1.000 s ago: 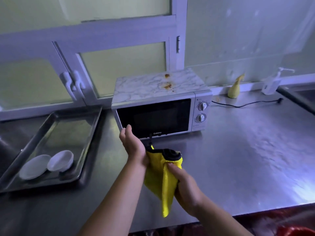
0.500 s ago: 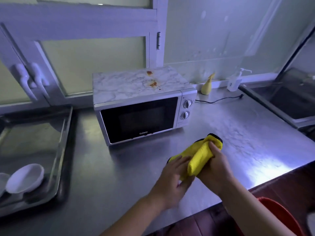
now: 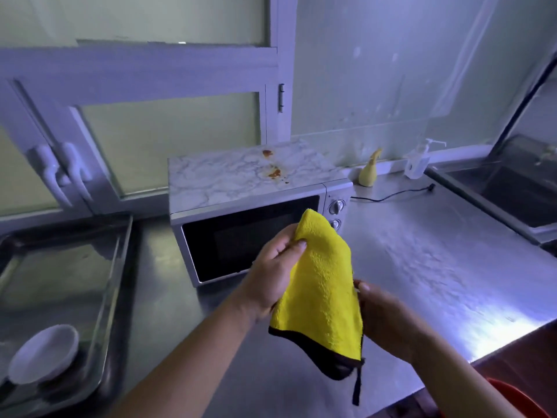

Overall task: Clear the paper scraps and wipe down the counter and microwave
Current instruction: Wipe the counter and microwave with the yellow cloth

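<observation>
The wiping did not look started. The yellow cloth [image 3: 319, 294] was off every surface, held up in the air in front of the microwave [image 3: 241, 236] and above the counter [image 3: 437, 267]. The left hand [image 3: 271, 276] gripped its upper left part, thumb pressed on the front and fingers curled behind. The right hand [image 3: 382, 321] met its right edge with the thumb at the hem; its fingers were hidden behind the fabric, so it seemed to pinch there. This looked like folding or arranging the cloth for use.

Orange-brown stains [image 3: 274, 172] sat untouched on the marbled top of the microwave, so that part remained to be done. The counter showed a dull, streaky sheen, and whether it had been wiped could not be told. No paper scraps could be made out, so that step was probably finished. At the left a tray [image 3: 60, 273] held a white bowl [image 3: 45, 354]
</observation>
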Demonstrator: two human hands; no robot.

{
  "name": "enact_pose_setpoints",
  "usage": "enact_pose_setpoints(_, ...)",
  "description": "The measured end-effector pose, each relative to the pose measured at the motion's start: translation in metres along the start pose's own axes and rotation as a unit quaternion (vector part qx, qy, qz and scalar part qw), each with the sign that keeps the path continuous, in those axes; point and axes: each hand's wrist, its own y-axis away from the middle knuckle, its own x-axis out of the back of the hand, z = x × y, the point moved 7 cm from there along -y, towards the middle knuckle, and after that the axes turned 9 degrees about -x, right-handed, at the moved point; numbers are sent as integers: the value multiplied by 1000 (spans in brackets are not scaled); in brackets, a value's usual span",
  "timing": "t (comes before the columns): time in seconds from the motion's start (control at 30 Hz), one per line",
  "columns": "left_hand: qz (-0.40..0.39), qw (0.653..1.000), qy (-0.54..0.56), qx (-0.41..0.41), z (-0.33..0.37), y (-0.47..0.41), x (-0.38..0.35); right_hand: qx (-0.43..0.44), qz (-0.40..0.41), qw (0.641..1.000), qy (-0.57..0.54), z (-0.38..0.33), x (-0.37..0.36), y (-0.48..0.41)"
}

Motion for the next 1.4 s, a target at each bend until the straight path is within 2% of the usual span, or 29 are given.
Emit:
enact_pose_setpoints(0.1,45,998,-29,13,4,-21,19,-6,-27,997,-77,-44,-7,-18)
enact_pose_setpoints(0.27,138,982,-128,32,-2,-57,41,98,53,993,31,-132,-4,-54)
enact_pose_setpoints(0.37,179,962,-207,21,-9,-85,52,128,56,987,85,-163,7,-88)
enact_pose_setpoints(0.5,260,916,-303,36,-23,-125,81,212,65,960,171,-217,8,-139)
enact_pose_setpoints(0.6,344,864,-366,39,-14,-172,117,262,96,931,234,-264,1,-189)
enact_pose_setpoints(0.7,392,815,-416,96,-9,-213,150,231,105,943,217,-297,-3,-248)
enact_pose_setpoints(0.77,366,779,-483,160,-18,-231,162,190,128,939,255,-299,6,-278)
enact_pose_setpoints(0.83,282,714,-614,183,-30,-244,160,200,189,883,379,-293,22,-291)
enact_pose_setpoints(0.87,231,688,-663,185,-39,-250,154,225,218,856,412,-291,28,-292)
enact_pose_setpoints(0.9,185,674,-690,190,-50,-257,150,253,236,844,409,-288,33,-293)
enact_pose_setpoints(0.97,130,661,-708,212,-71,-272,146,286,266,843,370,-290,38,-294)
enact_pose_setpoints(1.1,107,659,-700,256,-98,-301,143,305,289,814,402,-291,28,-298)
enact_pose_setpoints(1.23,63,625,-725,282,-121,-304,144,286,299,824,387,-291,33,-303)
enact_pose_setpoints(1.4,8,630,-723,284,-120,-293,138,266,294,831,390,-288,34,-302)
